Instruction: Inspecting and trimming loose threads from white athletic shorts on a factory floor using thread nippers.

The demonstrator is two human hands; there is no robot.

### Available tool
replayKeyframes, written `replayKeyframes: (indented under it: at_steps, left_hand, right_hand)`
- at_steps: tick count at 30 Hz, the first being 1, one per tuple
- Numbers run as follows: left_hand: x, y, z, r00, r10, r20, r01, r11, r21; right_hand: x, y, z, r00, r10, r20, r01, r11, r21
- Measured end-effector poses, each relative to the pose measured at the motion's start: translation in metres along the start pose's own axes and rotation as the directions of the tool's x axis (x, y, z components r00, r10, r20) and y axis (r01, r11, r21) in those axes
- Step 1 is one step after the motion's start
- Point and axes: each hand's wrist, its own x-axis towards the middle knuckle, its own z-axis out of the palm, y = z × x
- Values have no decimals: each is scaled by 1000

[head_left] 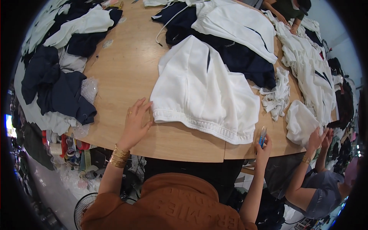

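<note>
A pair of white shorts [199, 92] lies spread in front of me, its gathered elastic waistband [203, 126] toward my side and a narrow dark inset on one panel. At the near left corner of this band, my left hand [136, 122] rests with fingers spread, the fingertips at the fabric's edge. My right hand [263, 148] is closed around small blue-handled thread snips [262, 137], blades pointing away from me, just right of the waistband's right end. Beyond the shorts lie a navy garment [245, 63] and another white garment [237, 27] with a drawcord.
Navy and white garments [65, 84] pile up on the wooden table's [119, 69] left. White fabric scraps [278, 94] lie to the right. A co-worker [318, 184] at the right handles white cloth [303, 122]; another person [287, 11] works at the far right. A fan [82, 209] stands below left.
</note>
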Motion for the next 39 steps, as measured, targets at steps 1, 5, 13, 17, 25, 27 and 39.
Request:
replayKeyframes:
  at_steps: [1, 5, 13, 17, 25, 27, 39]
  left_hand:
    - [3, 4, 1, 1000, -18, -6, 18, 1000, 23]
    - [12, -5, -5, 995, -78, -57, 76, 997, -31]
    - [16, 39, -5, 989, 126, 76, -116, 985, -127]
    - [19, 45, 9, 984, 166, 61, -165, 986, -23]
    - [34, 64, 31, 991, 129, 19, -129, 991, -21]
    - [34, 96, 24, 975, 216, 59, -182, 918, -352]
    - [2, 221, 20, 454, 798, 396, 238, 320, -917]
  right_hand:
    - [4, 11, 1, 997, -78, 11, 79, 991, -110]
    - [2, -9, 11, 989, -141, 38, 146, 941, -305]
    - [-11, -83, 11, 908, -419, -18, 386, 851, -356]
    - [-28, -118, 28, 863, -505, -15, 476, 821, -315]
    - [-104, -130, 106, 643, -543, 540, 541, 821, 183]
    - [-87, -131, 119, 646, -314, 696, 424, 905, 14]
    - [-31, -49, 78, 408, -565, 717, 586, 764, 269]
